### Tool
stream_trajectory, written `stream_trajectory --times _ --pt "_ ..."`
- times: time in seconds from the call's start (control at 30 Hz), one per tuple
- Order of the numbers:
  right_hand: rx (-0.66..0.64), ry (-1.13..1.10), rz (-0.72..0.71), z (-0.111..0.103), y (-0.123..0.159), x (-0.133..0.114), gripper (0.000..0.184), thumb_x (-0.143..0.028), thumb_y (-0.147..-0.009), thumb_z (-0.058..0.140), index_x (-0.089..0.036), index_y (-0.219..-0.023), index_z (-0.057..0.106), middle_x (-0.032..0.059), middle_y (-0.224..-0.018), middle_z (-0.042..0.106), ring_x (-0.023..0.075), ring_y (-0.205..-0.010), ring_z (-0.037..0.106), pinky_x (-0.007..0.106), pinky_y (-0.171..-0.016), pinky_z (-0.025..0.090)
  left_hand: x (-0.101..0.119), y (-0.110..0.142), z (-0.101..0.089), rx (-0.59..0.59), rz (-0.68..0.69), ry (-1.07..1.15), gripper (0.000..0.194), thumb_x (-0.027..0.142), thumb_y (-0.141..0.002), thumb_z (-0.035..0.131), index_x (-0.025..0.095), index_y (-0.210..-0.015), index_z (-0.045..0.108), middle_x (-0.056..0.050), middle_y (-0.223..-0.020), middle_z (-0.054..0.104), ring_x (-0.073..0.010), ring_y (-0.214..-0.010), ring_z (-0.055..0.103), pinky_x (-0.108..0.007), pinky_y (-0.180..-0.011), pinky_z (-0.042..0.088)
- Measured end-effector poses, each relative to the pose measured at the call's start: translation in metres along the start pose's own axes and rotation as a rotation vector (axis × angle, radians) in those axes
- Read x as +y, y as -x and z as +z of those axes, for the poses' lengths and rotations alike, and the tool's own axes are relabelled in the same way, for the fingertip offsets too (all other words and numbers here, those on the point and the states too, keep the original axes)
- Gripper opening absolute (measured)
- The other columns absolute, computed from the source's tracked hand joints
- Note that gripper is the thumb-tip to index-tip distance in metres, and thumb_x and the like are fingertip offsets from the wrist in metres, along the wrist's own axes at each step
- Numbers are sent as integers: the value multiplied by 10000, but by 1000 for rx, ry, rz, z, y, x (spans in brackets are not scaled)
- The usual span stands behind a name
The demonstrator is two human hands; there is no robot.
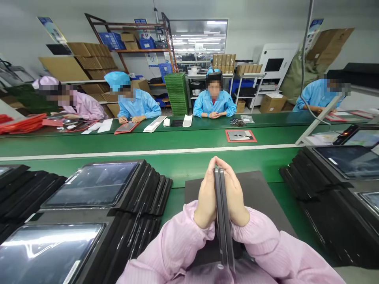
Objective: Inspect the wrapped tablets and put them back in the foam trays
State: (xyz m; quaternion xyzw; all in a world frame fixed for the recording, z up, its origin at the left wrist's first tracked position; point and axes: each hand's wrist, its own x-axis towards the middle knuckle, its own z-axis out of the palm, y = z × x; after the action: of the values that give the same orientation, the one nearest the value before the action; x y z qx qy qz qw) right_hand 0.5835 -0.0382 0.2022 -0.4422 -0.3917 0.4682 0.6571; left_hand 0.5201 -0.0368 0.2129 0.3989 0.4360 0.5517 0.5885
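Note:
A dark tablet [223,221] stands on edge between my palms, above a black mat [260,193] on the green bench. My left hand [206,199] presses flat against its left face. My right hand [237,201] presses against its right face. The fingertips of both hands meet over the tablet's far end. Pink sleeves cover both forearms.
Overlapping stacks of black trays with tablets [94,185] lie at my left, and more at the right [349,161]. A green conveyor belt [177,140] runs across, carrying a red tray [240,135]. Several people sit opposite; shelves of cardboard boxes [94,59] stand behind.

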Motion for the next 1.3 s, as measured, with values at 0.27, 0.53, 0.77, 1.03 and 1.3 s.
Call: stream_trajectory --times 0.27,0.53,0.77,1.03,1.3 --pt "26 47 0 6 -20 -6 287 -278 -837 446 -196 -1042 629 38 -1151 668 195 -1104 597 374 -1014 443 4 -23 7 50 -89 256 332 293 -942 399 180 -1164 618 -47 -1285 605 -185 -1211 534 -295 -1070 379" --pt "50 64 59 10 -49 -5 249 -221 -807 445 -190 -976 626 25 -1077 687 187 -1076 606 351 -997 464 3 -49 13 30 -65 235 334 314 -949 386 153 -1093 642 -58 -1224 644 -183 -1190 552 -306 -1073 372" --pt "82 241 -151 -5 -56 34 411 -283 -861 414 -177 -1253 480 99 -1405 463 225 -1320 394 457 -1123 293 -33 -63 -3 -25 157 93 486 475 -910 400 183 -1278 523 -68 -1388 508 -196 -1321 407 -319 -1128 281" --pt "-270 330 -892 -35 -30 63 496 -256 -954 372 -414 -1416 282 -86 -1538 193 197 -1409 172 488 -1154 208 -78 -37 -26 -44 911 -176 433 386 -954 335 430 -1385 329 94 -1547 174 -180 -1422 110 -386 -1173 147" --pt "-126 180 -406 -13 18 -19 417 -352 -975 344 -297 -1381 421 -12 -1432 428 174 -1325 379 351 -1111 356 15 18 5 -102 349 -44 610 602 -864 393 246 -1355 458 -55 -1401 484 -225 -1308 418 -308 -1084 374"
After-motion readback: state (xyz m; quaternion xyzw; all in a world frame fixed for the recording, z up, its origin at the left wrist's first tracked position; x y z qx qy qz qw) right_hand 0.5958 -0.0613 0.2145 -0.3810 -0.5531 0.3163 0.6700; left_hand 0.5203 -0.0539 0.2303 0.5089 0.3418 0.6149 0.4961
